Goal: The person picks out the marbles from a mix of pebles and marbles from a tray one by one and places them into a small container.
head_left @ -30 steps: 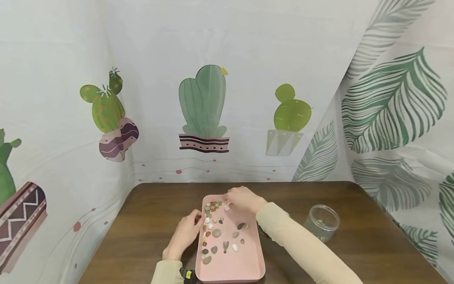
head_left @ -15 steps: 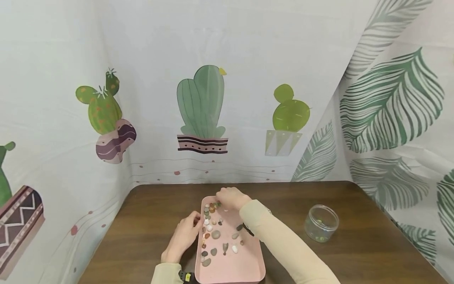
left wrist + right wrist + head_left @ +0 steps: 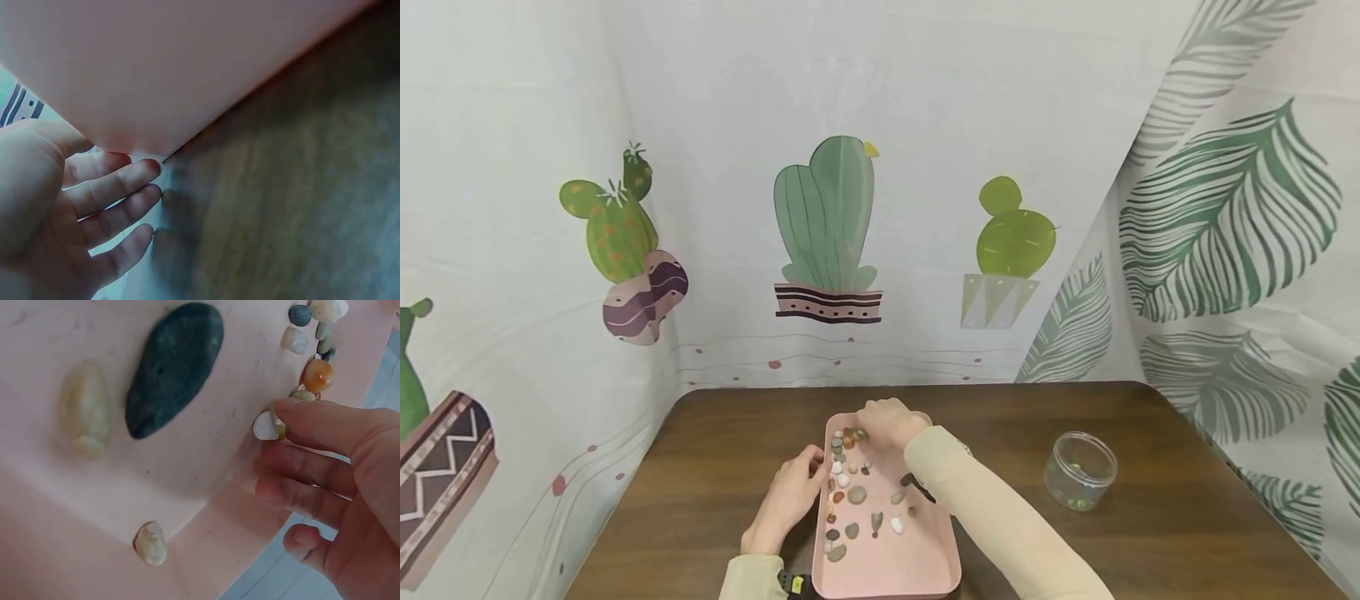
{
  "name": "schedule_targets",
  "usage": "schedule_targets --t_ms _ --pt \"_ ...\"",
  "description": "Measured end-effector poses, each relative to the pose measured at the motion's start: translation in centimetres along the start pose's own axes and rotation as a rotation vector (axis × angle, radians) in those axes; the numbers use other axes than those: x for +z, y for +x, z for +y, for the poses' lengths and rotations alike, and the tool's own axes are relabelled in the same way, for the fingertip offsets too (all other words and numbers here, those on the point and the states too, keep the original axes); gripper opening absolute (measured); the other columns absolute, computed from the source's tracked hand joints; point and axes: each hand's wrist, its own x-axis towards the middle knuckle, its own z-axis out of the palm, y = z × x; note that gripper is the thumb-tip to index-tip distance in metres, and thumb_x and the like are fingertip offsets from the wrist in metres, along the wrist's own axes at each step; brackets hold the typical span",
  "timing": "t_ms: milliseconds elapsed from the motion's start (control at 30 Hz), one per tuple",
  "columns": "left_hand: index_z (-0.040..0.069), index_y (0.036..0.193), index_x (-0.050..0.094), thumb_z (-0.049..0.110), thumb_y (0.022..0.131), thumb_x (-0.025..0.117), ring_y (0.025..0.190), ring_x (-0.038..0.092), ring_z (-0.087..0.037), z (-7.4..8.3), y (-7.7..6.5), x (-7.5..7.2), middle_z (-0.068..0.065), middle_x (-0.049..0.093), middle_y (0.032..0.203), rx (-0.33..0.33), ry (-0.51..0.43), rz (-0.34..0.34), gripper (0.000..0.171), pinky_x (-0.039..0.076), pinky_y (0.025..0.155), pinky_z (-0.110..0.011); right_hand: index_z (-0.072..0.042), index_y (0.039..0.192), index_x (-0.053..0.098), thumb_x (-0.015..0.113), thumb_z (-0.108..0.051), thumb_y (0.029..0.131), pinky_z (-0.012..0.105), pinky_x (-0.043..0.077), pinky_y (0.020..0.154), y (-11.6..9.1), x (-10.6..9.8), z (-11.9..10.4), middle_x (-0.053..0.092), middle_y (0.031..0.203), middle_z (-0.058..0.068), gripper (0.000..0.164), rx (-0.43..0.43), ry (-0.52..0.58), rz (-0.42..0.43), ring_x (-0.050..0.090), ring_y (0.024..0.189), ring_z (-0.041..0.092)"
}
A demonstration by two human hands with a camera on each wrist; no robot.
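A pink tray (image 3: 895, 575) holds pebbles of several colours, many lined up along its left side. At its far end my right hand (image 3: 891, 423) reaches in. In the right wrist view, the right hand (image 3: 337, 469) pinches a small white pebble (image 3: 266, 427) between thumb and forefinger, beside an orange pebble (image 3: 320, 375). My left hand (image 3: 790, 492) rests against the tray's left wall. The left wrist view shows that hand (image 3: 87, 206) with its fingers loosely extended, touching the tray's outer wall (image 3: 144, 75) near a corner.
A clear round jar (image 3: 1081, 471) with some green pieces in it stands on the brown table (image 3: 700, 467), right of the tray. Inside the tray near the right hand lie a large dark stone (image 3: 175, 369) and a pale yellowish stone (image 3: 85, 409).
My right hand has shifted left along the tray's far end, toward the row of pebbles, and has hardly moved in the last half second. The left hand stays at the tray's side.
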Motion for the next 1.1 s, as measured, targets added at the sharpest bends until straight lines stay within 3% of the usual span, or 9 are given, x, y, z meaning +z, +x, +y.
schedule_targets --t_ms 133,333,433,533,667,867,1100 --pt "0.016 0.093 0.056 0.028 0.089 0.051 0.065 0.052 -0.008 0.0 -0.1 0.0 0.006 0.057 0.077 -0.002 0.006 0.002 0.013 0.041 0.061 -0.031 -0.023 0.095 0.063 0.056 -0.03 0.085 0.031 0.043 0.062 -0.4 -0.2 0.2 0.055 0.079 -0.004 0.014 -0.008 0.028 -0.004 0.051 0.069 0.013" --pt "0.016 0.093 0.056 0.027 0.088 0.051 0.065 0.052 -0.008 -0.1 0.0 0.1 0.006 0.057 0.077 -0.006 0.003 0.004 0.013 0.041 0.061 -0.032 -0.019 0.081 0.061 0.059 -0.028 0.084 0.028 0.039 0.062 -1.5 -1.4 0.8 0.048 0.073 -0.008 0.009 -0.065 0.071 0.037 0.047 0.069 0.01" --pt "0.016 0.093 0.056 0.027 0.088 0.052 0.065 0.051 -0.008 0.0 0.1 0.1 0.006 0.057 0.077 -0.009 0.0 -0.001 0.013 0.041 0.061 -0.031 -0.021 0.082 0.06 0.063 -0.025 0.08 0.028 0.037 0.061 -1.8 -1.9 1.1 0.045 0.073 -0.01 0.006 -0.079 0.1 0.047 0.044 0.068 0.009" --pt "0.016 0.094 0.056 0.027 0.088 0.051 0.065 0.051 -0.008 -0.1 0.1 0.1 0.006 0.057 0.077 -0.012 -0.006 -0.005 0.013 0.041 0.062 -0.031 -0.021 0.087 0.061 0.068 -0.023 0.075 0.027 0.037 0.061 -2.2 -2.3 1.5 0.045 0.074 -0.01 0.014 -0.094 0.116 0.059 0.044 0.069 0.009" --pt "0.016 0.094 0.056 0.027 0.089 0.051 0.065 0.052 -0.008 -0.1 0.0 0.1 0.006 0.057 0.077 -0.011 -0.004 0.0 0.013 0.041 0.062 -0.032 -0.02 0.082 0.06 0.069 -0.024 0.074 0.025 0.037 0.059 -3.1 -2.8 2.0 0.045 0.074 -0.009 0.012 -0.107 0.159 0.092 0.043 0.068 0.009" --pt "0.017 0.094 0.056 0.027 0.088 0.052 0.065 0.051 -0.008 -0.1 0.0 0.1 0.007 0.057 0.077 -0.012 -0.003 -0.001 0.013 0.04 0.062 -0.032 -0.022 0.08 0.058 0.063 -0.025 0.077 0.026 0.039 0.058 -5.3 -3.9 2.6 0.05 0.084 -0.006 0.006 -0.094 0.274 0.162 0.045 0.069 0.009" --pt "0.016 0.093 0.056 0.027 0.088 0.052 0.065 0.051 -0.008 -0.1 0.0 0.0 0.006 0.057 0.077 -0.003 0.002 0.0 0.012 0.041 0.062 -0.031 -0.02 0.086 0.06 0.062 -0.026 0.079 0.03 0.042 0.067 -8.4 -4.6 3.5 0.053 0.092 -0.006 0.01 -0.06 0.408 0.283 0.052 0.081 0.016"
